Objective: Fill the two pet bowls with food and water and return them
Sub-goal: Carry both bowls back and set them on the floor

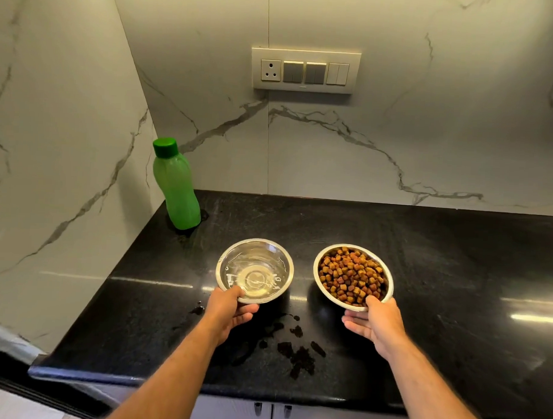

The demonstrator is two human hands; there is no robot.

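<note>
Two steel pet bowls are held just over the black counter (pixel 439 277). The water bowl (pixel 254 269) on the left holds clear water. My left hand (pixel 231 311) grips its near rim, thumb on top and fingers underneath. The food bowl (pixel 352 276) on the right is full of brown kibble. My right hand (pixel 373 322) holds its near rim the same way. Both bowls look slightly lifted and tilted toward me.
A green plastic bottle (pixel 175 187) with a green cap stands upright in the back left corner against the marble wall. Spilled water drops (pixel 298 351) lie on the counter between my forearms. A switch panel (pixel 305 71) is on the back wall. Cabinet doors sit below the counter's front edge.
</note>
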